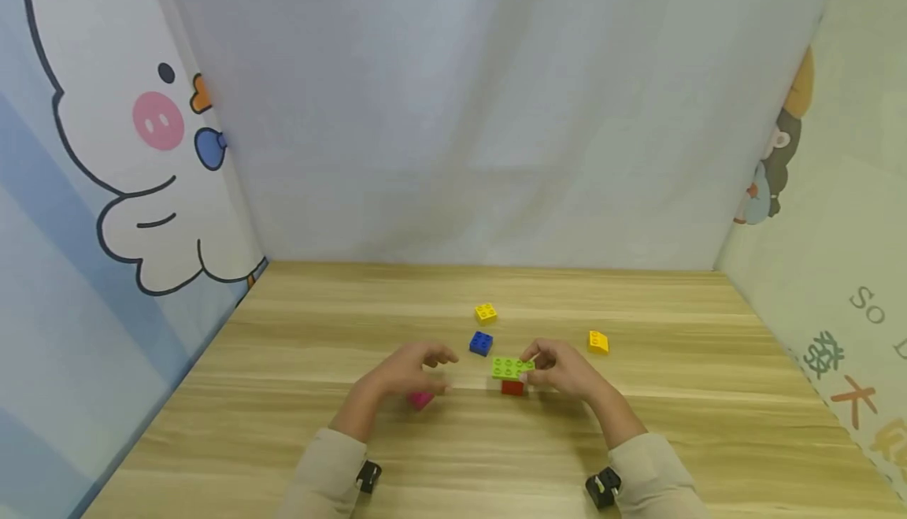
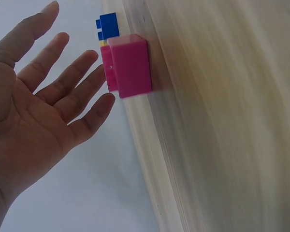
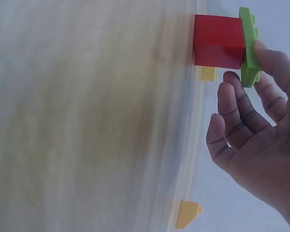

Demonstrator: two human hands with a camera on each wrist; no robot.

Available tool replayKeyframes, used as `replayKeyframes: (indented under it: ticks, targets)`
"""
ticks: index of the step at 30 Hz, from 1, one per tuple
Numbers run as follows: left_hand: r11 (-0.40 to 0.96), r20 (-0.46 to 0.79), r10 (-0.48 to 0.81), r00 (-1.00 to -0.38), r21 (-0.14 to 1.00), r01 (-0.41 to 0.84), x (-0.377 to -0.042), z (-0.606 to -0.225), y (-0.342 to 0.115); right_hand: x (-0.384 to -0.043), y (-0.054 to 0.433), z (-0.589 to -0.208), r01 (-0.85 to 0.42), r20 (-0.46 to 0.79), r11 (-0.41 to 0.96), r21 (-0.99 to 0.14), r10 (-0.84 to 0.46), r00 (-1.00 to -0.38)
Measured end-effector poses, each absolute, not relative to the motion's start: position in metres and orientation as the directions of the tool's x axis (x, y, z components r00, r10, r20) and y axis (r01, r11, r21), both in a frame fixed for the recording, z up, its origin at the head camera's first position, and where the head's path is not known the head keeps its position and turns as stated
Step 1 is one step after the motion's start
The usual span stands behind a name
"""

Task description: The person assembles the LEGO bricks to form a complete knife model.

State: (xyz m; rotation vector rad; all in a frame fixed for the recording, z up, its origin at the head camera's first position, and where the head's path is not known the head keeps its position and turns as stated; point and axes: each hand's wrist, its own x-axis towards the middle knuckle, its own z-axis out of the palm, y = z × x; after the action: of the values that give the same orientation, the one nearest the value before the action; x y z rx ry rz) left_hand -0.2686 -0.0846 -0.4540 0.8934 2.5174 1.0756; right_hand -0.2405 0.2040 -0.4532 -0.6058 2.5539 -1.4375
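My right hand (image 1: 564, 369) pinches the right end of a flat light-green brick (image 1: 508, 368) between thumb and forefinger, its other fingers loosely bent. Under the green brick is a red brick (image 3: 219, 41), standing on the table; in the right wrist view the two meet face to face. My left hand (image 1: 411, 369) hovers with spread, slightly bent fingers and holds nothing. Below it a pink brick (image 2: 130, 66) rests on the table, partly hidden by that hand in the head view. A blue brick (image 1: 481, 343) lies between the hands, a bit farther back.
Behind the blue brick lies a yellow square brick (image 1: 485, 313). Off to the right is a yellow sloped brick (image 1: 598, 342). The wooden table (image 1: 340, 291) ends at a pale curtain (image 1: 453, 149) at the back, with printed cloths on both sides.
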Motion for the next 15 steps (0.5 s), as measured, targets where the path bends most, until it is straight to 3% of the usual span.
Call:
replayKeyframes:
  ticks: [15]
  targets:
    - [0.525,-0.059,0.607,-0.793,0.779,0.344,-0.268,-0.458,-0.116,-0.255,0.21,-0.472,-0.273,0.065,0.464,-0.843,-0.416,-0.907]
